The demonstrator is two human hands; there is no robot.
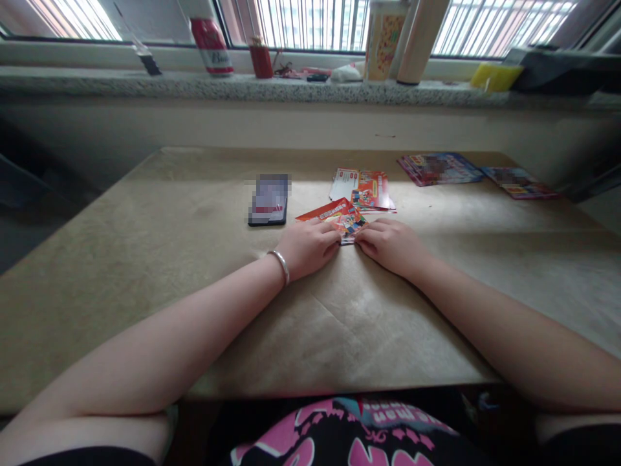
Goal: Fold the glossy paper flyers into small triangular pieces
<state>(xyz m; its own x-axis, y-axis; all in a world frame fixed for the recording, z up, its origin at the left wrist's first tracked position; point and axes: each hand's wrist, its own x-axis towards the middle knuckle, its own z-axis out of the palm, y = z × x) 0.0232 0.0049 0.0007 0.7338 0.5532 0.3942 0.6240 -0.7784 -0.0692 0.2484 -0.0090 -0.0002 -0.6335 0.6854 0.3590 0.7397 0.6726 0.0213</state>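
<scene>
A red-orange printed paper leaflet (pixel 343 212) with colourful pictures lies at the middle of the table, its near edge looking folded. My left hand (pixel 311 247), with a silver bangle at the wrist, rests over the leaflet's left part, fingers closed on its near edge. At the right near corner, my right hand (pixel 391 242) pinches the same paper between thumb and fingers. The fingers hide part of the near edge. Just beyond the leaflet is a small pile of similar red and white printed sheets (pixel 372 188), touched by neither hand.
A phone (pixel 270 200) lies left of the leaflet. Two piles of printed sheets, one larger (pixel 456 167) and one smaller (pixel 521 181), sit at the back right of the table (pixel 145 259). On the windowsill (pixel 169 87) stand a can (pixel 211 46), a red bottle (pixel 261 59) and a yellow object (pixel 495 76).
</scene>
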